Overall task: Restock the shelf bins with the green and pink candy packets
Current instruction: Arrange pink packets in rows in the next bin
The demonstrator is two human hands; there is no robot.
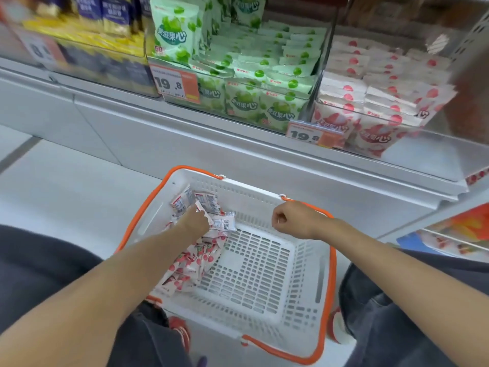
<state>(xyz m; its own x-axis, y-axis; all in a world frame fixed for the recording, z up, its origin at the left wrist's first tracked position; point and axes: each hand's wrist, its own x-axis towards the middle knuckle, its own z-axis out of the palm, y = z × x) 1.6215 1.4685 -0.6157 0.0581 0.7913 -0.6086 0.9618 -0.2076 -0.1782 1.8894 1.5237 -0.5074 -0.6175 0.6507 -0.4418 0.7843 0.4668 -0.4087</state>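
Restocking needs stock, so the left hand grips small pink-and-white candy packets in the white slatted plastic basket; the curled right hand's grip I cannot tell.

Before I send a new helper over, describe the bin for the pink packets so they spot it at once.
Find the grey metal shelf above the white plastic basket with orange handles. Of its clear-fronted bins, take the rightmost one, behind the right-hand orange 19.8 price tag. It alone holds white packets printed with pink fruit; its left neighbour holds green packets.
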